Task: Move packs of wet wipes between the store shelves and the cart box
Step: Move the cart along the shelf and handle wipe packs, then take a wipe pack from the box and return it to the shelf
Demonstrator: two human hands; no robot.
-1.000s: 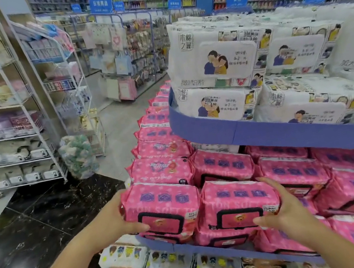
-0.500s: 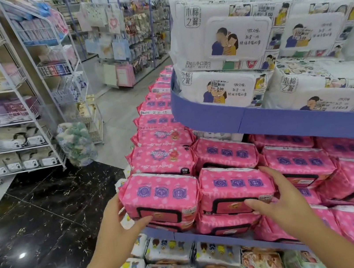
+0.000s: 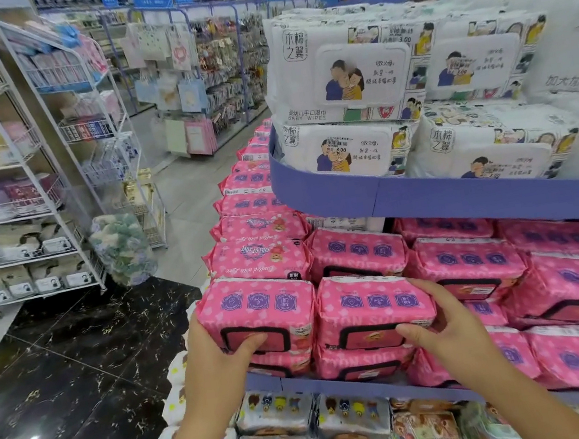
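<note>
Two hands on two packs, I see my left hand (image 3: 223, 360) wrapping the left pink pack (image 3: 258, 306), thumb on front, right hand (image 3: 451, 326) wrapping the right pink pack (image 3: 369, 303)

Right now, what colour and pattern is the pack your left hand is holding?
The pack is pink with pale dots and three purple badges; head view.

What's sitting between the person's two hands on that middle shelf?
In the head view: a pink left pack gripped by the left hand, and beside it a pink right pack gripped by the right hand.
</note>
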